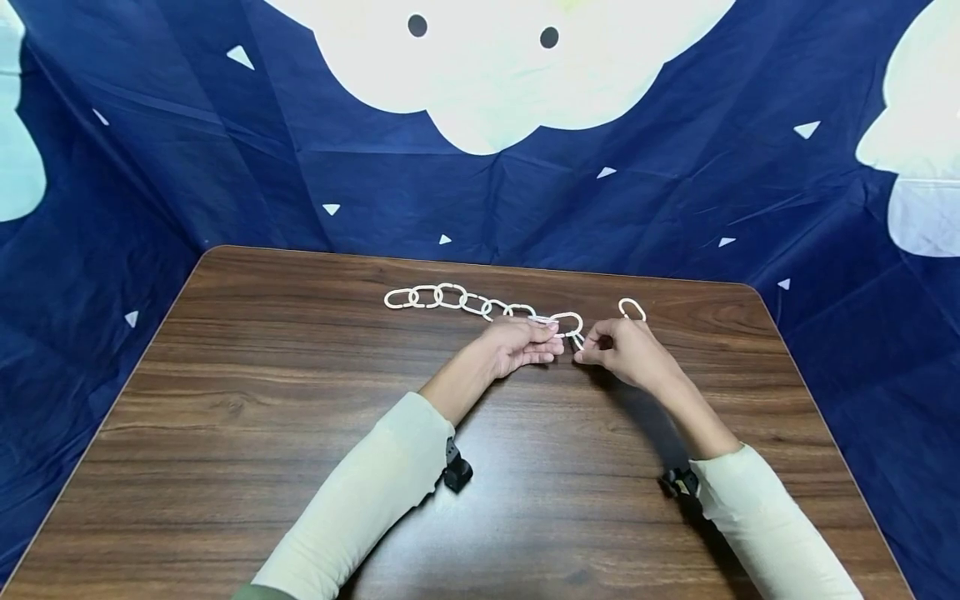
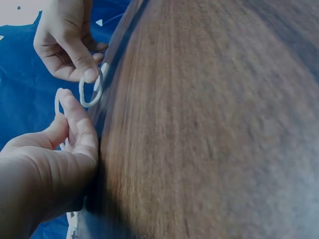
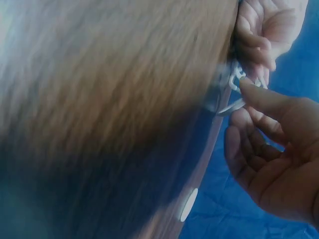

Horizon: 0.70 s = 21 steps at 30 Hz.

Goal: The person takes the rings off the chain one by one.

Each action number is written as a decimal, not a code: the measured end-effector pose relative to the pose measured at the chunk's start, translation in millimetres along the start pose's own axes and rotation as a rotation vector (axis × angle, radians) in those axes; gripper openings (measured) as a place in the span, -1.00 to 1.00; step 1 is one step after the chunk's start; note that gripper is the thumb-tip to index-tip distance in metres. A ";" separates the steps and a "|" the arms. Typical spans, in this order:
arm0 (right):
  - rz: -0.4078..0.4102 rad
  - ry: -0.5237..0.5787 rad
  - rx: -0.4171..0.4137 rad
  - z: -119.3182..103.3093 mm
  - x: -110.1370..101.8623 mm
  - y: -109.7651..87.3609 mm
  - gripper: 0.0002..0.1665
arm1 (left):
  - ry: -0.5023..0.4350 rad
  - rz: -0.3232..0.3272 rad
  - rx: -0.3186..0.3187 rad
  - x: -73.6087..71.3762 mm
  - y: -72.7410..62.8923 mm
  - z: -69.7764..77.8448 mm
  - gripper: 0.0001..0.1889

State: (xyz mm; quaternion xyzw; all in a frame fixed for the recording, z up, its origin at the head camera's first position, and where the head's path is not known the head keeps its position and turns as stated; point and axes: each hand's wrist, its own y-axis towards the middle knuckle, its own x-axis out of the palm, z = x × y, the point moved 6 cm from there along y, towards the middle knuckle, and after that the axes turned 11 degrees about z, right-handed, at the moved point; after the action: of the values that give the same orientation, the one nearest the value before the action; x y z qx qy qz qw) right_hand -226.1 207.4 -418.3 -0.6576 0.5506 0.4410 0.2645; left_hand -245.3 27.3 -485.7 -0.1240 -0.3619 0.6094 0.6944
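A chain of several white oval links [image 1: 451,287] runs along the far part of the table, from the middle toward the right. My left hand [image 1: 519,343] pinches a link [image 2: 57,102] close to the chain's right end between thumb and fingers. Just right of it, my right hand [image 1: 628,354] pinches another white link [image 2: 83,98] between thumb and index finger. In the head view this link meets the chain's end link [image 1: 576,317]; fingers partly hide where they meet. Behind the right hand lies one separate white link [image 1: 632,301], partly covered by that hand.
The brown wood-grain table [image 1: 247,433] has rounded far corners. A dark blue cloth [image 1: 390,183] with white clouds and small triangles hangs right behind its far edge and along both sides.
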 end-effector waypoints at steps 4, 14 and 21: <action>-0.007 -0.011 0.036 9.7 -6.1 -0.4 -0.75 | -0.007 0.015 0.012 0.3 -1.7 -0.4 -0.64; -0.040 -0.057 0.136 29.0 -12.8 0.5 -0.76 | 0.043 0.025 0.005 0.5 -5.4 -2.4 -0.71; -0.049 -0.069 0.176 39.9 -14.7 5.9 -0.82 | 0.061 0.018 0.017 1.9 -7.5 -3.0 -0.70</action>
State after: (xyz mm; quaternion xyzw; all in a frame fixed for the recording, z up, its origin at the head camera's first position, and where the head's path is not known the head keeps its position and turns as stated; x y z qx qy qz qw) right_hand -243.4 246.4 -423.6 -0.6295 0.5616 0.4067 0.3507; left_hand -237.7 28.2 -482.5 -0.1400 -0.3343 0.6145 0.7008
